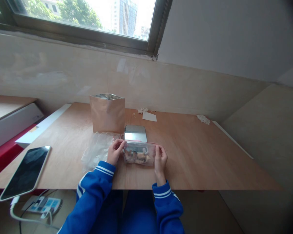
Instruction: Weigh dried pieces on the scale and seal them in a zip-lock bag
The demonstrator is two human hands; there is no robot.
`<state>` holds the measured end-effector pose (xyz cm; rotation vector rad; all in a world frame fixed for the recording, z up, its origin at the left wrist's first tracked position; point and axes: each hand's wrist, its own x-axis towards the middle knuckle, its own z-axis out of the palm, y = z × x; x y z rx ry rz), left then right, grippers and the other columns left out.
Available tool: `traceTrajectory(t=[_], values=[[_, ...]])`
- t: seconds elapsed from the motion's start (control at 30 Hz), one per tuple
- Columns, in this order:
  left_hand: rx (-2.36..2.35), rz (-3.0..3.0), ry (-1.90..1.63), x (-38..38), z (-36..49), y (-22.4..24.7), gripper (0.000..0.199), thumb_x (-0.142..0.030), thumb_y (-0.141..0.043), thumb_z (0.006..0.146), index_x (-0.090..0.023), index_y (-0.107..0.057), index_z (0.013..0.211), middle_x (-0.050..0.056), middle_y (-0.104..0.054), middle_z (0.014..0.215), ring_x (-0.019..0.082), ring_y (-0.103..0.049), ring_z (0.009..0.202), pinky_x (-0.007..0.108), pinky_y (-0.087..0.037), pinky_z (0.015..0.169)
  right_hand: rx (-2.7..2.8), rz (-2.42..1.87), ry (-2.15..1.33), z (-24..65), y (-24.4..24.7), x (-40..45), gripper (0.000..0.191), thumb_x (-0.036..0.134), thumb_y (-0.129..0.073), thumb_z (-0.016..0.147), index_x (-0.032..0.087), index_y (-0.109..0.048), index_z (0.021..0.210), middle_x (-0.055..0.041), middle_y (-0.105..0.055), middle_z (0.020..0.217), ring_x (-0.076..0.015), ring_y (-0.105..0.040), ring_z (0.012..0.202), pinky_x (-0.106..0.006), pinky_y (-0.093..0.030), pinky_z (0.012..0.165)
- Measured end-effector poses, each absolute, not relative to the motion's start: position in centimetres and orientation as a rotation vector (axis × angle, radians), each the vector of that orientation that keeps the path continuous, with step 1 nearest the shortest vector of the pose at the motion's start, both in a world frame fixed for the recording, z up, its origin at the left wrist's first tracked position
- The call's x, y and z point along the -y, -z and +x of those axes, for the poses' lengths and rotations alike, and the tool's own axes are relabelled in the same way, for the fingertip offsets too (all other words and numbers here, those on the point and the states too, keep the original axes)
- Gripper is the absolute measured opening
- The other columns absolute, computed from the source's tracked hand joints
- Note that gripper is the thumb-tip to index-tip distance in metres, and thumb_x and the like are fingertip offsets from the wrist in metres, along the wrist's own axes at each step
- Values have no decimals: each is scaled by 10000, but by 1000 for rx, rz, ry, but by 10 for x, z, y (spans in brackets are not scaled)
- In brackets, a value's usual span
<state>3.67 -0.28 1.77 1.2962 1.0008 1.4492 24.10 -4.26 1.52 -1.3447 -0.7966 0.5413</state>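
My left hand (pixel 115 152) and my right hand (pixel 160 160) grip the two ends of a clear zip-top plastic bag (pixel 139 153), which rests on the wooden tabletop (pixel 197 156). Inside it lie brown and pale pieces, possibly dried mushrooms, though the picture does not settle that. Just behind the bag is a flat silver-topped scale (pixel 135 133). A kraft paper poury with a foil lining (pixel 107 113) stands upright behind my left hand. Beside that hand lies a crumpled clear plastic sheet (pixel 97 151).
A black smartphone (pixel 25 173) with a cable lies at the table's left edge. A power strip (pixel 42 205) sits on the floor below it. A white paper slip (pixel 149 116) and tissue scraps (pixel 203 119) lie near the wall at the table's back.
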Motion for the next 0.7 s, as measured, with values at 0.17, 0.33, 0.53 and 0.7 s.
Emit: traceTrajectory(t=[0.17,0.33,0.53,0.7], values=[[-1027,1302,-1498,2,36,-13,239,-408,-661,811,-173,-626,783,9,-654,719,140,-611,695,255,-479,683,832,-1351,-567,241,-12,44,450,599,-581,789,154,-628,832,4,-580,647,-135,-502,578,-239,-402,530],[-1060,1306,-1516,3,35,-13,235,-399,-668,802,-171,-613,787,9,-639,719,139,-596,686,252,-470,664,860,-1354,-551,240,-13,45,442,590,-580,795,153,-640,832,-27,-629,723,-152,-545,642,-249,-427,570],[-1074,1286,-1535,5,35,-14,251,-422,-658,812,-175,-610,811,8,-647,725,142,-609,691,257,-485,669,882,-1357,-565,240,-12,44,446,598,-575,795,159,-639,843,-28,-633,722,-159,-550,648,-256,-428,576],[-1032,1274,-1524,5,34,-15,274,-435,-610,854,-174,-607,770,0,-616,696,131,-586,683,247,-471,686,900,-1352,-567,241,-10,44,429,581,-561,817,160,-634,855,-37,-641,740,-166,-565,670,-263,-440,600]])
